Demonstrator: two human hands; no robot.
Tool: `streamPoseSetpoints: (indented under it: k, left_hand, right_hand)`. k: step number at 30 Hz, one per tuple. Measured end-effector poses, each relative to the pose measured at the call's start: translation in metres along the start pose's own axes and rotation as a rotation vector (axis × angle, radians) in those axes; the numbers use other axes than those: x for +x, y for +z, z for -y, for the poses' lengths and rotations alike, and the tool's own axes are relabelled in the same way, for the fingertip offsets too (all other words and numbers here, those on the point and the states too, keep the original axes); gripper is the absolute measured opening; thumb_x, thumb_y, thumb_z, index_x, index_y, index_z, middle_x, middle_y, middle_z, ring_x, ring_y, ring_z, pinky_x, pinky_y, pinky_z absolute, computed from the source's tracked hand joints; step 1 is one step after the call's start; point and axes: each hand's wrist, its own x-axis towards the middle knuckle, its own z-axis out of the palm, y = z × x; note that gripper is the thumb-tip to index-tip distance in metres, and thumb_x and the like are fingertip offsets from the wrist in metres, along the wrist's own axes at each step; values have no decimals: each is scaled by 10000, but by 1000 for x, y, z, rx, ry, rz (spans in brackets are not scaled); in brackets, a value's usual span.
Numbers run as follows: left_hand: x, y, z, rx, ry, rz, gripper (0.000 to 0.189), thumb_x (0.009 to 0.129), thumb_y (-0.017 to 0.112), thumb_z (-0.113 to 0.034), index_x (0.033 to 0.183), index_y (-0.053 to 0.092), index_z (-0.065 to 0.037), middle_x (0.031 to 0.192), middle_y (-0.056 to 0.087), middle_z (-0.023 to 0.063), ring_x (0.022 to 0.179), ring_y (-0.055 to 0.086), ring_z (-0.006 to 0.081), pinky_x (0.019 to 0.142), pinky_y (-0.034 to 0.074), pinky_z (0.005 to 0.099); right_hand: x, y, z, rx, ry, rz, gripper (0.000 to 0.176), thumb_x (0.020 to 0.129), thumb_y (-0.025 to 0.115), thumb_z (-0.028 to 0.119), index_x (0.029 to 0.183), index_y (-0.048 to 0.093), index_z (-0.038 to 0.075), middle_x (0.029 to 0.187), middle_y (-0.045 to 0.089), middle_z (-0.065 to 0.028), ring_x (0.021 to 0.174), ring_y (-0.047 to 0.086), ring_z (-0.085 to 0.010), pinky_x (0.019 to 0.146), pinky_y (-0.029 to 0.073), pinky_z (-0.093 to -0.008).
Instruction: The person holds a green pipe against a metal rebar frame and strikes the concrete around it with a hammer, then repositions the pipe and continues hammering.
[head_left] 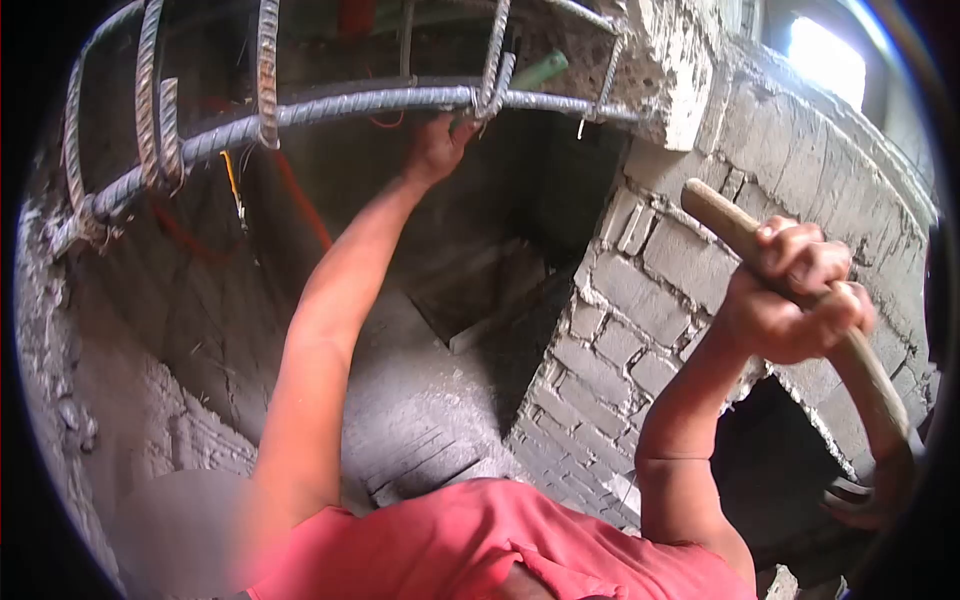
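My left hand (437,152) reaches up to the underside of a ribbed steel rebar (350,103), its fingers closed at the spot where a rebar stirrup (494,55) meets the bar. The fingertips are partly hidden there. My right hand (798,290) is raised on the other side, wrapped around the wooden handle of a hammer (722,217). The handle's free end points up and left. Lower right, near the dark frame edge, the hammer's metal head (850,492) shows only in part.
More stirrups (145,90) hang along the bar at left. A rough concrete beam (672,75) meets the rebar at right, above a block wall (670,270). An orange conduit (303,200) and a yellow wire (233,185) dangle behind. Below lies a dusty grey floor (410,385).
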Motion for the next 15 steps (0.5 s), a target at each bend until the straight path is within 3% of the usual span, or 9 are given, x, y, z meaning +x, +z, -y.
streamPoseSetpoints:
  k: [1, 3, 5, 7, 9, 10, 11, 13, 15]
  left_hand:
    - [4, -11, -22, -37, 12, -69, 447, 990, 510, -453, 915, 687, -49, 686, 651, 155, 650, 652, 328, 602, 475, 412]
    - [-22, -14, -100, -288, -464, 59, 490, 1003, 498, -448, 805, 626, -18, 608, 585, 93, 549, 578, 235, 557, 452, 390]
    - [-42, 43, -144, -296, -588, 10, 522, 981, 501, -475, 815, 574, 15, 758, 625, 254, 739, 614, 449, 655, 472, 467]
    - [-42, 63, -154, -455, -600, -54, 524, 991, 495, -482, 771, 523, -6, 633, 559, 147, 586, 563, 279, 570, 437, 418]
    - [-43, 60, -155, -666, -704, -12, 523, 992, 499, -490, 740, 484, -32, 585, 475, 59, 538, 495, 144, 511, 398, 362]
    - [-44, 60, -150, -719, -694, -26, 530, 988, 505, -502, 733, 462, -40, 571, 421, 33, 503, 451, 117, 487, 386, 324]
    - [-47, 67, -140, -778, -593, -88, 505, 956, 521, -570, 780, 438, -104, 594, 338, -59, 487, 353, 26, 411, 273, 208]
    - [-53, 75, -99, -480, -396, -130, 543, 926, 528, -614, 782, 448, -97, 596, 378, -56, 502, 385, 29, 426, 297, 208]
    - [-50, 76, -85, -463, -372, -127, 572, 901, 534, -645, 781, 455, -92, 593, 403, -55, 510, 404, 33, 445, 320, 208]
  right_hand:
    - [-15, -9, 2, -63, 2, -53, 161, 1027, 477, 352, 1052, 416, 205, 698, 406, -26, 538, 398, -142, 511, 455, -332]
    - [-47, -34, 17, 11, 160, -57, 136, 1028, 484, 298, 1070, 424, 183, 703, 437, -55, 533, 416, -155, 510, 469, -345]
    - [-76, -23, 38, 160, 301, -124, 109, 1028, 468, 240, 1047, 402, 155, 688, 427, -50, 521, 443, -166, 506, 475, -337]
    - [-104, -34, 50, 193, 432, -157, 144, 1028, 458, 309, 998, 442, 169, 681, 415, -32, 529, 445, -157, 477, 446, -326]
    - [-134, -62, 50, 8, 514, -172, 231, 983, 562, 308, 956, 408, 137, 683, 422, -33, 535, 423, -141, 455, 411, -295]
    - [-157, -79, 43, -115, 519, -194, 274, 961, 606, 299, 932, 395, 128, 681, 424, -33, 527, 407, -135, 457, 397, -284]
    - [-184, -95, 33, -179, 534, -194, 308, 957, 614, 316, 907, 386, 116, 663, 420, -29, 516, 392, -126, 456, 385, -277]
    - [-225, -114, 22, -219, 686, -94, 384, 940, 642, 372, 861, 381, 101, 656, 462, -33, 513, 442, -123, 456, 401, -273]
    - [-272, -130, 21, -301, 923, -16, 409, 942, 628, 421, 911, 451, 53, 694, 518, -50, 538, 500, -122, 457, 421, -258]
